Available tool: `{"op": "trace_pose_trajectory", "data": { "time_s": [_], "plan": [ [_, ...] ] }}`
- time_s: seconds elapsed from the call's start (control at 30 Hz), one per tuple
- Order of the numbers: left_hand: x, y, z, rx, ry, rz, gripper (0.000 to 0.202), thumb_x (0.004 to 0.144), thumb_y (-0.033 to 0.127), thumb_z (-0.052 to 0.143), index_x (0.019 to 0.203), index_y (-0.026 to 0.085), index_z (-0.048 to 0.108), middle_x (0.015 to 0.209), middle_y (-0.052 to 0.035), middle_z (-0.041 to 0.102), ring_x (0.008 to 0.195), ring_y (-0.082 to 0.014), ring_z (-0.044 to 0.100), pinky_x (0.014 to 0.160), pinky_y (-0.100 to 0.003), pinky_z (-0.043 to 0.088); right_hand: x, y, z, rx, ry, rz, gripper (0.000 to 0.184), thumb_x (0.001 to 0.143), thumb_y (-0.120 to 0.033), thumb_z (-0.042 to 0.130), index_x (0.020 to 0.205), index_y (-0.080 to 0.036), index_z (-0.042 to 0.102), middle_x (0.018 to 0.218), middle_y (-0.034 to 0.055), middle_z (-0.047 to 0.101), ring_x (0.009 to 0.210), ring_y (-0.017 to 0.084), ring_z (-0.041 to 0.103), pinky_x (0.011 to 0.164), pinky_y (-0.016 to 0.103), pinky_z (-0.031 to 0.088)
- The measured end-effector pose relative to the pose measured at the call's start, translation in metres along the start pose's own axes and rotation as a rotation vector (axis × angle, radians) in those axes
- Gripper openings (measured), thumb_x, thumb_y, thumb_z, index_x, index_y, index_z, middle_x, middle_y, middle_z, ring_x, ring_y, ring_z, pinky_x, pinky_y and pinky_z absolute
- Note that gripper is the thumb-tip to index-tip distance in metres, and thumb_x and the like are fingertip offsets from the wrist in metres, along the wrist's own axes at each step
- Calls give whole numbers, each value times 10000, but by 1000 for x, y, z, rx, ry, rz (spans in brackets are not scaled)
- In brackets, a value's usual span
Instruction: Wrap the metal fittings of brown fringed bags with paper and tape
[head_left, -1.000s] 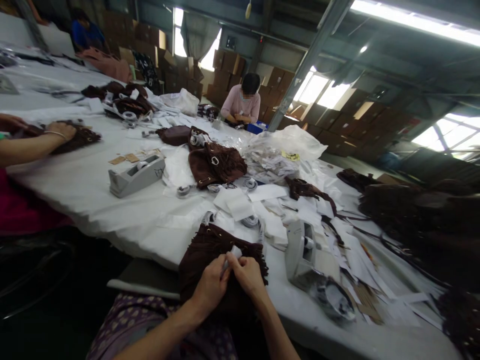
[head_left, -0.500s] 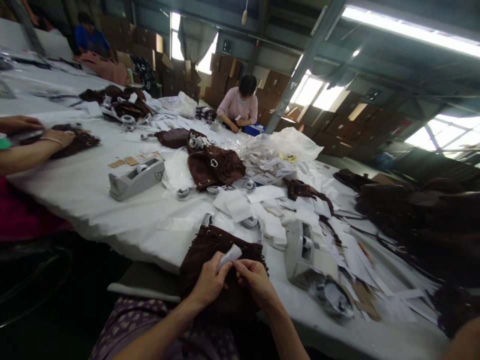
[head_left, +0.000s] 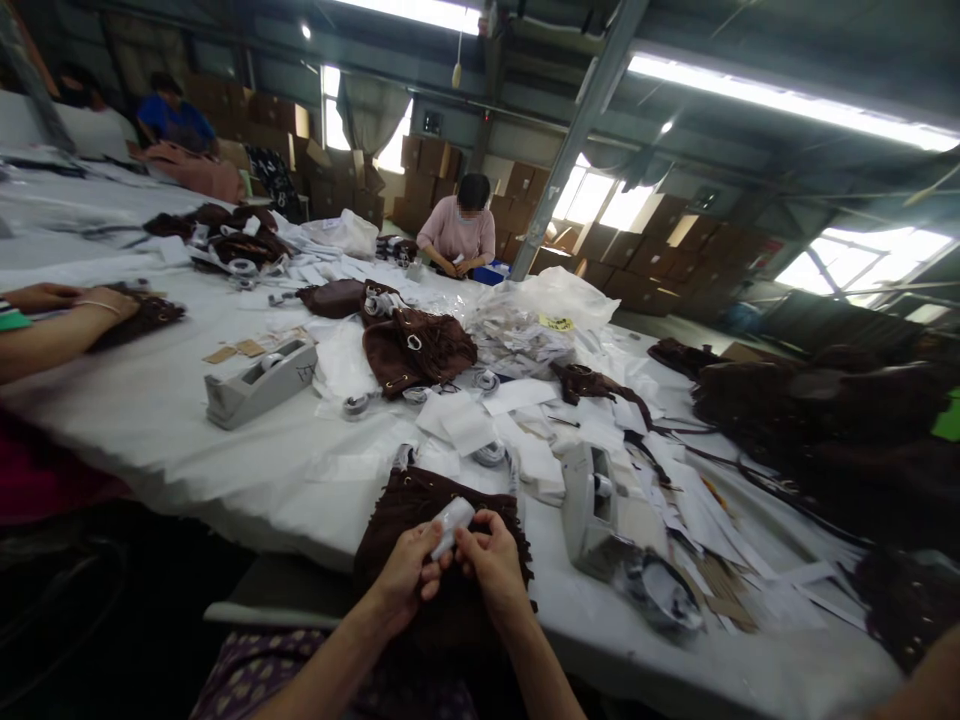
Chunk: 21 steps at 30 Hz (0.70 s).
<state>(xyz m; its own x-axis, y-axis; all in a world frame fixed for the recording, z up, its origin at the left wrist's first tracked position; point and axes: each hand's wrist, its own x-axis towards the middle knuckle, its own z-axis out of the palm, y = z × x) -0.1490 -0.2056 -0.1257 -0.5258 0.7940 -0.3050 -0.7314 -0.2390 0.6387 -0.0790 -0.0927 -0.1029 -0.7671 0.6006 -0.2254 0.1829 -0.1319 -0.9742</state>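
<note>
Stacked cartons (head_left: 431, 160) fill the far side of the room, with bright windows (head_left: 592, 195) behind a slanting post (head_left: 570, 140). White sheeting covers a wide table (head_left: 285, 480) that runs from the near edge to the far left. Dark brown goods (head_left: 810, 430) form a heap on the right. One person in pink (head_left: 459, 240) bends over the far side of the table, and another in blue (head_left: 180, 125) sits farther left. Clear plastic (head_left: 581, 300) bunches up right of the middle. At the near edge lies a brown fringed bag (head_left: 397, 505), under the wearer's hands; a second bag (head_left: 409, 365) lies beyond it. Two grey tape dispensers stand apart, one on the left (head_left: 262, 385), one just right of the near bag (head_left: 589, 510). Above that bag, the left hand (head_left: 405, 575) has its fingers closed on the lower end of a white piece (head_left: 454, 520). Fingers of the right hand (head_left: 495, 565) are bunched together at the piece's right side; whether they grip it, I cannot tell. Smaller coiled strips (head_left: 487, 383) lie between the bags.
</note>
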Motion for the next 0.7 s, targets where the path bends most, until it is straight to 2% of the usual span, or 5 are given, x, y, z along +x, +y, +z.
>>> {"op": "trace_pose_trajectory", "data": {
  "time_s": [0.13,0.23,0.3,0.47,0.7],
  "plan": [
    [-5,17,1,-297,-78,-241,235,879,329,570,906,97,545,571,57,455,335,29,241,276,-59,173,6,1,7,49,-13,-109,506,673,-511,722,903,-232,368,445,-109,518,330,39,335,355,141,225],
    [-7,26,2,-501,-199,-431,290,940,340,461,880,68,541,539,67,392,318,28,263,261,-53,154,12,1,8,143,-72,-169,502,696,-511,707,904,-245,336,516,-92,561,377,56,407,387,148,275],
    [-9,27,2,-607,-272,-504,321,952,355,435,879,59,537,523,78,351,311,25,279,253,-47,151,15,2,7,196,-109,-195,498,700,-497,711,903,-248,331,528,-99,547,410,68,444,413,156,305],
    [-15,18,2,-718,-254,-456,197,919,292,524,843,110,524,483,95,301,301,25,301,252,-14,140,18,7,1,173,-155,-220,426,733,-425,706,932,-240,378,535,-115,485,438,64,420,455,169,312],
    [-19,9,3,-754,-181,-403,88,875,156,548,801,139,504,466,109,276,283,30,262,249,4,122,10,-1,-12,-31,-160,-298,322,787,-310,663,1024,-230,461,669,-52,578,654,130,567,655,238,436]
  ]
}}
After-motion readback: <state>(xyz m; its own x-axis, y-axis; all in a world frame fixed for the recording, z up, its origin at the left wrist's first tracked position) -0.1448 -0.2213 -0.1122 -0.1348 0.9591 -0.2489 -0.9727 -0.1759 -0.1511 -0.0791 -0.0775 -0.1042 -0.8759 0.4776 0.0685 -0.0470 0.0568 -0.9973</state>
